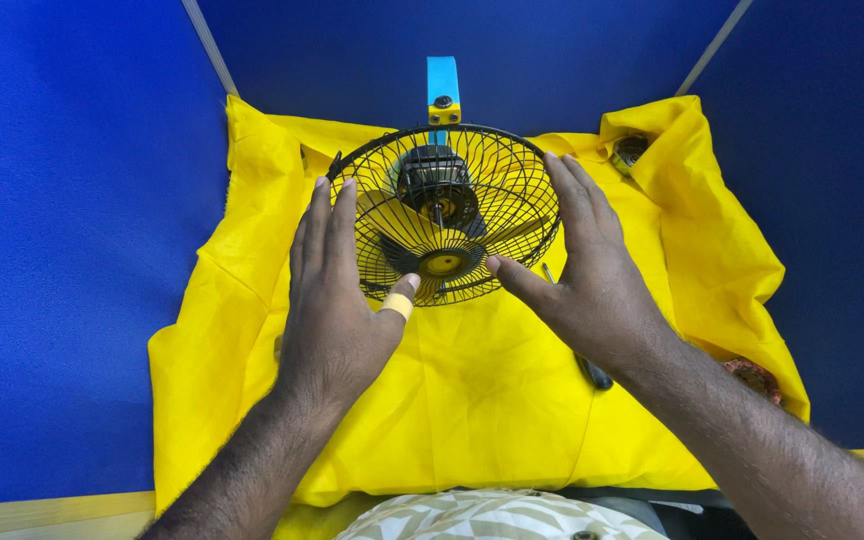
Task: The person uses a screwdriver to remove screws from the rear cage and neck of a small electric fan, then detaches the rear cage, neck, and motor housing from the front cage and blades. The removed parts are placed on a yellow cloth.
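Observation:
A small fan with a black wire cage (472, 175), yellow blades and a yellow hub (443, 264) lies on a yellow cloth (472, 390). Its blue and yellow stand (442, 90) points away from me. My left hand (332, 300) lies flat against the cage's left rim, fingers straight, and its thumb, wrapped in a tan bandage, touches the cage's front edge. My right hand (587, 270) presses flat against the right rim, thumb reaching toward the hub. Both hands brace the cage from the sides.
Blue padded partition walls (72, 250) enclose the cloth on left, back and right. A dark tool handle (594, 373) pokes out under my right wrist. A round metal part (630, 152) sits at the cloth's far right corner, and a brownish object (752, 375) at the right edge.

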